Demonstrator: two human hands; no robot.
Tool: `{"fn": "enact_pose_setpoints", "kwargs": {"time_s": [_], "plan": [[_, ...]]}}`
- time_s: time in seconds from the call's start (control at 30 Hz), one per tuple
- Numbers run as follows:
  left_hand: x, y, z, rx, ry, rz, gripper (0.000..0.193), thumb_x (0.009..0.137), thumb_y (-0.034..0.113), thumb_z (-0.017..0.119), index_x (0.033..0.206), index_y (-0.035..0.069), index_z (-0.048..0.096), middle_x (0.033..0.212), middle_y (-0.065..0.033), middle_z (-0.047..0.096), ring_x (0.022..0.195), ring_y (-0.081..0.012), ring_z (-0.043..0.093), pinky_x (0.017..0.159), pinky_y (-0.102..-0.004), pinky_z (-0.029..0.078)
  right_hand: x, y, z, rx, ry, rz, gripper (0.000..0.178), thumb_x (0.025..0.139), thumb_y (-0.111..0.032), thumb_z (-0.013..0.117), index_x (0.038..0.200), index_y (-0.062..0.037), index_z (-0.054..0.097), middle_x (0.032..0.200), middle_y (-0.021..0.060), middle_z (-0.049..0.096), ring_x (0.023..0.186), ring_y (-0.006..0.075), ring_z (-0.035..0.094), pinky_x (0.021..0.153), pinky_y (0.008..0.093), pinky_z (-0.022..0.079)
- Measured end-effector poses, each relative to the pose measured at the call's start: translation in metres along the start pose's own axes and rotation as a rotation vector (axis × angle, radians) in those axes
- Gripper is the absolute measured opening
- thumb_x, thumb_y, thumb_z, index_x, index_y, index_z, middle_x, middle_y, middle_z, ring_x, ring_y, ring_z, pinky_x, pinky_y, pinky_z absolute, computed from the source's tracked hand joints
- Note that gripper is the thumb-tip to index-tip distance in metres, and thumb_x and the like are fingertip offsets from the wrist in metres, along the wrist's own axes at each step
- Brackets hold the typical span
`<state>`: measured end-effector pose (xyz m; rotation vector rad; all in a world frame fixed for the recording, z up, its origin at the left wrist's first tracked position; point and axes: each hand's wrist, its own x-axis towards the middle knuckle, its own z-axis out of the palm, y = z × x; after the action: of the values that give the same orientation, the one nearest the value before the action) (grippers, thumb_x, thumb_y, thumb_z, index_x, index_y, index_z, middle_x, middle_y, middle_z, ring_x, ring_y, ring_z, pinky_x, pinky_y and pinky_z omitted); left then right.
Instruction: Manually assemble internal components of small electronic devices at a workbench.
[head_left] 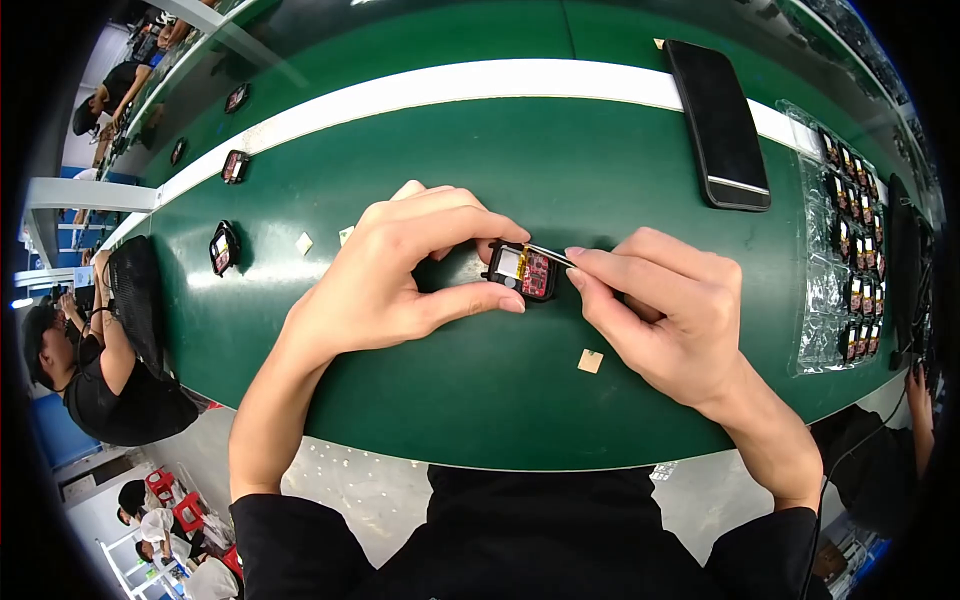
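Note:
A small black device casing [523, 272] with a red circuit board and a silvery-white rectangular part lies in the middle of the green work surface. My left hand [405, 265] grips it, index finger at its far edge and thumb at its near edge. Between the thumb and fingers of my right hand [665, 295] is a pair of slim metal tweezers [550, 255], whose tip meets the casing's far edge near the board. Whether the tip pinches anything is too small to tell. A small beige square piece [590, 361] lies just left of my right hand.
On the right stands a clear plastic tray [808, 290] with several similar devices. A black phone-like slab [722, 130] lies across the white strip [450, 85]. More casings [224, 248] sit at the left. A co-worker [110, 360] sits beyond the left edge.

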<state>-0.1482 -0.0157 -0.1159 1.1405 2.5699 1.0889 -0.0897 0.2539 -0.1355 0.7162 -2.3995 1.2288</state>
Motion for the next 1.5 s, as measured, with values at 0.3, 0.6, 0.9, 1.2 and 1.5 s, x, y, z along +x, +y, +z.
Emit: {"fn": "enact_pose_setpoints", "kwargs": {"time_s": [0.3,0.6,0.9,1.2,1.5], "plan": [[0.0011,-0.0073,-0.0059,-0.088,-0.087,0.024,0.053,0.077,0.031,0.1,0.122,0.009,0.084,0.105,-0.0025,0.079,0.082,-0.0182,0.058,0.076,-0.0324,0.043,0.0038,0.0016,-0.0086,0.258,-0.089,0.223,0.008,0.09,0.006,0.081,0.097,0.0049,0.083,0.069,0.0063,0.066,0.053,0.0107,0.056,0.049,0.0283,0.038],[0.0019,-0.0091,-0.0045,-0.06,-0.083,0.062,0.052,0.078,0.035,0.099,0.121,0.008,0.084,0.106,-0.0041,0.08,0.088,-0.0184,0.066,0.074,-0.031,0.043,0.0022,0.0023,-0.0077,0.284,-0.093,0.252,0.006,0.089,0.004,0.081,0.094,0.0031,0.083,0.067,0.0057,0.064,0.053,0.011,0.055,0.048,0.0295,0.037],[0.0021,-0.0079,-0.005,-0.062,-0.086,0.071,0.053,0.079,0.035,0.098,0.12,0.006,0.084,0.105,-0.0069,0.08,0.093,-0.0231,0.071,0.085,-0.035,0.043,0.0022,0.0023,-0.0076,0.274,-0.095,0.257,0.005,0.087,0.006,0.08,0.091,0.0036,0.082,0.066,0.0056,0.064,0.052,0.0101,0.056,0.047,0.0287,0.038],[0.0023,-0.0066,-0.0051,-0.037,-0.095,0.063,0.054,0.077,0.036,0.098,0.12,0.006,0.084,0.103,-0.0056,0.079,0.089,-0.0217,0.069,0.081,-0.035,0.042,0.0018,0.0031,-0.0062,0.286,-0.092,0.253,0.004,0.087,0.005,0.079,0.09,0.0035,0.082,0.066,0.0056,0.065,0.052,0.0104,0.056,0.047,0.0285,0.038],[0.0031,-0.0043,-0.0042,-0.008,-0.089,0.135,0.047,0.079,0.031,0.096,0.116,0.005,0.083,0.101,-0.0069,0.079,0.088,-0.0235,0.069,0.081,-0.0371,0.041,0.0033,0.0011,-0.0062,0.296,-0.107,0.261,0.004,0.085,0.004,0.079,0.088,0.0026,0.082,0.065,0.006,0.065,0.05,0.0131,0.056,0.047,0.0294,0.038]]}}
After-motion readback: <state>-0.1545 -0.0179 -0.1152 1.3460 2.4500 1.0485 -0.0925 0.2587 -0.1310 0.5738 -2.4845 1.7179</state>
